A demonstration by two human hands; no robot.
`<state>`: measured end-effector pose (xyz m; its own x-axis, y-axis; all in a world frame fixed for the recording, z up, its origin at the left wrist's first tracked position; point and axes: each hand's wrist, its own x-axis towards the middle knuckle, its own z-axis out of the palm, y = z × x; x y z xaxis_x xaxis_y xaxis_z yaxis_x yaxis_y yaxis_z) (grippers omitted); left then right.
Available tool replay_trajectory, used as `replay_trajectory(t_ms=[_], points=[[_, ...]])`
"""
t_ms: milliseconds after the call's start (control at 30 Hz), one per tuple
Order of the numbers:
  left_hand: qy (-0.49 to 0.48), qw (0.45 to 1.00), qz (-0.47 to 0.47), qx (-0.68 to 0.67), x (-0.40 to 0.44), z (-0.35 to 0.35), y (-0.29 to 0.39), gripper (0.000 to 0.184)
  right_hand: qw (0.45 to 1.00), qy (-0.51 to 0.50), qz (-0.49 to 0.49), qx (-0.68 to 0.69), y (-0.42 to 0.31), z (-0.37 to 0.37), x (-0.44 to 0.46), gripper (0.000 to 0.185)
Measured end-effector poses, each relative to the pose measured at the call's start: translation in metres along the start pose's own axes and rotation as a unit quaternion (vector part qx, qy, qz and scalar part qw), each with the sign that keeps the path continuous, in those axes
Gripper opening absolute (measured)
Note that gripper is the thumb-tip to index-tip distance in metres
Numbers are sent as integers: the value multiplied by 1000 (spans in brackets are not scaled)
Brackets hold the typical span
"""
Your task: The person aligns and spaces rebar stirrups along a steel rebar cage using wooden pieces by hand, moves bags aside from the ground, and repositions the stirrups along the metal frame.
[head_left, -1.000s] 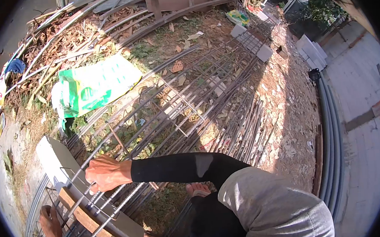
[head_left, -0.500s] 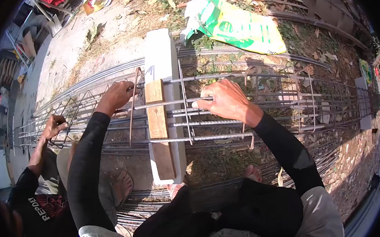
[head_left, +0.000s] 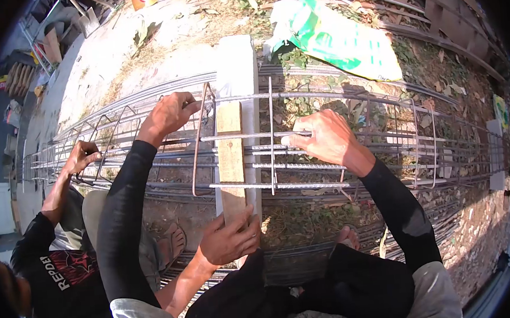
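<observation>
My right hand (head_left: 327, 137) is closed, thumb and fingers pinching a steel rebar (head_left: 253, 136) that crosses the cage. My left hand (head_left: 172, 114) has its fingers curled in beside a rusty stirrup (head_left: 195, 145); what they hold, if anything, is hidden. A second stirrup (head_left: 273, 157) stands upright between my hands. Under the bars lie a wooden strip (head_left: 231, 160) and a pale, long block (head_left: 234, 54). A co-worker's hand (head_left: 231, 240) touches the near end of the strip, and their other hand (head_left: 81, 158) is at the cage's left part.
The rebar cage stretches far left and right, with more stirrups (head_left: 434, 146) at right. A green and yellow sack (head_left: 341, 40) lies beyond it. Loose boards (head_left: 422, 14) are at the upper right, a shovel (head_left: 88, 22) at the upper left. The co-worker's foot (head_left: 175, 244) is close by.
The co-worker's hand has come in at the near end of the wooden strip. The view has shifted, so the cage and block appear farther right. My right hand stays on the rebar.
</observation>
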<state>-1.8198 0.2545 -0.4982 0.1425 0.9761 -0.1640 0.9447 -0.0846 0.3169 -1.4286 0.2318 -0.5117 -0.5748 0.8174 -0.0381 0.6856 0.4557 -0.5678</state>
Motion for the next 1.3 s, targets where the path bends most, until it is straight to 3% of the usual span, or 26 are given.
replay_trajectory(t_ms=[167, 300, 400, 467, 533, 667, 767, 867, 933, 1033, 1133, 1167, 1200, 1300], points=[[-33, 999, 2, -8, -5, -16, 5, 44, 999, -42, 31, -2, -9, -9, 1, 45], [-46, 999, 23, -13, -6, -24, 3, 50, 1000, -7, 0, -4, -4, -2, 1, 48], [98, 975, 201, 12, -21, -27, 2, 58, 999, -22, 25, 3, -10, -8, 0, 48], [66, 995, 69, -31, -19, -21, 13, 73, 1000, -10, 11, 6, -8, -7, -1, 47], [-51, 996, -66, -27, -11, -34, 24, 79, 1000, -13, 6, 3, -10, -9, -1, 47], [15, 1000, -25, -5, -13, -18, 15, 89, 1000, 17, 8, 9, -8, -3, -3, 44], [-49, 998, -27, 3, -17, -29, 25, 89, 1000, -1, 22, 13, -12, -6, -1, 42], [29, 1000, 5, 0, -16, -14, 12, 86, 998, -33, 46, -4, -19, -14, 0, 42], [-30, 999, -16, -20, -17, -26, 20, 83, 1000, 12, -5, -1, -6, -4, -1, 43], [34, 998, 27, 40, -18, -18, 16, 65, 999, -21, 41, 0, -16, -13, 1, 44], [14, 1000, 27, 3, -18, -18, 17, 62, 999, 34, 0, -14, -6, -2, 1, 46], [-4, 1000, 10, -4, -16, -17, 15, 73, 999, -6, 30, -6, -12, -9, 2, 48], [-23, 1000, -3, -16, -19, -25, 25, 73, 999, 37, 1, -2, -6, -1, 3, 49], [-23, 1000, -5, -18, -19, -18, 19, 74, 999, 24, 23, 38, -9, -2, 3, 50]])
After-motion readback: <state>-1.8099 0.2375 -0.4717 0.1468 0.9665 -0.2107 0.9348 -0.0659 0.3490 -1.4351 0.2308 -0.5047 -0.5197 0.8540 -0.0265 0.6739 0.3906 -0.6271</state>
